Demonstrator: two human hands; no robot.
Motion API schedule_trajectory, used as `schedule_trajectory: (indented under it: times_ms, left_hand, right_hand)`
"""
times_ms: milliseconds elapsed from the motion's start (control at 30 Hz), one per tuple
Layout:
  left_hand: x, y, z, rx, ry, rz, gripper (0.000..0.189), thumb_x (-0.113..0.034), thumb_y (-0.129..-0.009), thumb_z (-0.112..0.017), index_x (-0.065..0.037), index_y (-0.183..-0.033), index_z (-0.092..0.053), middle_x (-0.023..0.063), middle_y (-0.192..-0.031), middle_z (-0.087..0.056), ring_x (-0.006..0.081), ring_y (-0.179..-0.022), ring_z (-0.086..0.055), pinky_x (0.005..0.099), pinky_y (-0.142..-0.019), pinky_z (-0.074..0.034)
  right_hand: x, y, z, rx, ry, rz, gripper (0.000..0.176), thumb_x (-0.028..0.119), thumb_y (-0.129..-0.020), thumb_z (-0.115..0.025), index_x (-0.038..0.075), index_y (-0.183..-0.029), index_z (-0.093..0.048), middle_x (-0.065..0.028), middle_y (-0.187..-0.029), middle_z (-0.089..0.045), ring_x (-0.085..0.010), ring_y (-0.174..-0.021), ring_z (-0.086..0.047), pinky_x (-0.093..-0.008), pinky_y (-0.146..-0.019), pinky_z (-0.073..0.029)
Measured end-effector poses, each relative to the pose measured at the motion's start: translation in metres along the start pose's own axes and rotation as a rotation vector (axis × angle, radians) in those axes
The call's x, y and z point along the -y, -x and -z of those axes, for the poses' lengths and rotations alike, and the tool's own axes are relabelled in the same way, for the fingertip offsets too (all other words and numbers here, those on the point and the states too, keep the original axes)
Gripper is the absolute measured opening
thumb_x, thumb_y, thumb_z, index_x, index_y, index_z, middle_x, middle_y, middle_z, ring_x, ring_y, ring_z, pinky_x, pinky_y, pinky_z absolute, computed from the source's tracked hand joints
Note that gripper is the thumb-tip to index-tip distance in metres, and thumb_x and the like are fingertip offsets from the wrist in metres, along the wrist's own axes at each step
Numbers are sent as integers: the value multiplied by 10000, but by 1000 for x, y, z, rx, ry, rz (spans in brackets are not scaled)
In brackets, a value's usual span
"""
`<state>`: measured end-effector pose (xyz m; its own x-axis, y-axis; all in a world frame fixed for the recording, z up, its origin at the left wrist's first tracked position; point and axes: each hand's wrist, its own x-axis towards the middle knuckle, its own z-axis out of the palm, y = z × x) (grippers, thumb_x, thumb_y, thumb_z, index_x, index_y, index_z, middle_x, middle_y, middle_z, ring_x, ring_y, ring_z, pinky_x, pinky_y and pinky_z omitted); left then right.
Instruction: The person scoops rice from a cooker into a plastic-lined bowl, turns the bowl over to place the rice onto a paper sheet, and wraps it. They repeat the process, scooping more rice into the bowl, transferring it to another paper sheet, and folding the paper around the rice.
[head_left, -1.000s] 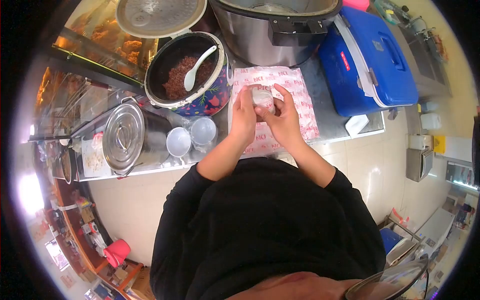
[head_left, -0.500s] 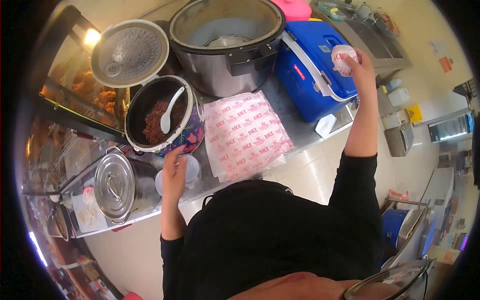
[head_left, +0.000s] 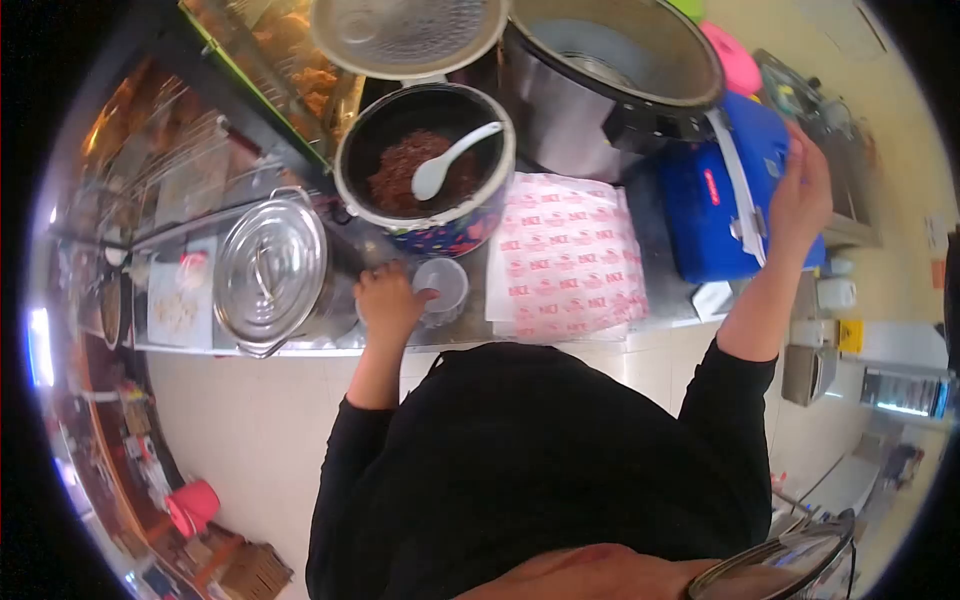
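My left hand [head_left: 390,302] is low over the steel counter, fingers bent and spread, thumb at the rim of a clear plastic cup [head_left: 441,286]. Part of another clear cup shows beside it, mostly hidden. My right hand [head_left: 803,195] is at the right side of the blue cooler box [head_left: 705,215], fingers stretched upward, and nothing shows in it. The wrapped packet is out of sight. Between my hands lies a stack of printed wrapping paper [head_left: 565,260]. Behind the cups, a rice pot [head_left: 440,238] holds dark reddish rice [head_left: 405,175] and a white spoon [head_left: 455,160].
A lidded steel pot [head_left: 268,265] stands left of my left hand. Behind the paper is a large open cooker [head_left: 570,130]. A glass display case [head_left: 260,110] with fried food borders the back left. The counter's front edge [head_left: 420,349] runs close to my body.
My right hand has come down to the cooler's side, and the wrapped packet it held is no longer visible. My left hand has shifted onto the cups. The view has turned.
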<state>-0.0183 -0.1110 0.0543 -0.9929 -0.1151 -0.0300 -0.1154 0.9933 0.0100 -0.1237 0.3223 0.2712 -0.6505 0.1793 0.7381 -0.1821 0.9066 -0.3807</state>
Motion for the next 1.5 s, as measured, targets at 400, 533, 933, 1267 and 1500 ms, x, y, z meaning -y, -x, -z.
schedule_trajectory:
  times_ms: [400,533,933,1267,1500]
  left_hand:
    - [2,-15,-22,-3,305,-124,219,-224,-721,-661,-44,-840,-693,168,-899,-688,336,-866,-640,445,-739,-515]
    - [14,-12,2,72,747,10,264,-225,-752,-646,2,-888,-651,187,-841,-668,401,-809,-634,470,-713,-516]
    - [35,-14,30,233,1762,107,1021,-28,-769,-662,-92,-1560,-20,126,-1039,-524,174,-947,-525,276,-863,-435]
    - [41,-24,30,331,1557,52,963,13,-796,-624,43,-1524,5,86,-1433,-171,150,-1139,-462,281,-980,-394]
    - [39,-19,31,293,1753,164,973,-124,-829,-658,-32,-1549,-10,134,-1161,-579,177,-1015,-557,282,-921,-440]
  right_hand:
    - [203,69,-277,1225,353,735,284,305,-863,-660,43,-940,-740,-150,-982,-711,-303,-988,-649,-418,-854,-521]
    - [205,66,-309,1422,256,682,220,264,-812,-695,77,-915,-750,-176,-913,-712,-360,-898,-685,-460,-792,-539]
    - [213,77,-353,1224,-8,879,349,62,-800,-612,192,-1106,-719,-120,-1002,-687,-331,-939,-680,-458,-771,-558]
    - [214,79,-311,1643,31,724,421,40,-727,-580,147,-1102,-737,-171,-1003,-715,-344,-869,-699,-435,-758,-559]
    - [208,76,-316,1989,-59,492,474,-7,-722,-579,45,-1182,-680,-181,-905,-713,-229,-648,-685,-355,-620,-526]
